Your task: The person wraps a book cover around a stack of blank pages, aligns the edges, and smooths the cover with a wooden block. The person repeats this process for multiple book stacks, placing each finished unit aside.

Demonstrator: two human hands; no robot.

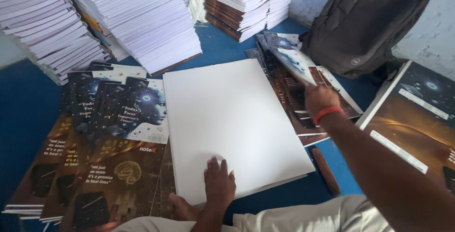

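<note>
My left hand (219, 183) lies flat, fingers together, on the near edge of a thick stack of blank white paper (232, 113) on the blue floor. My right hand (318, 99), with a red band at the wrist, reaches out to the right and grips a printed cover sheet (289, 57), lifted and tilted above a pile of dark covers (303, 113). The covers show a blue face and brown artwork.
Fanned printed covers (109, 132) lie to the left of the white stack. Tall stacks of white-edged books (142, 14) stand behind. A dark backpack (369, 19) leans against the wall at right. A large book (417, 118) lies far right. A brown stick (326, 170) rests nearby.
</note>
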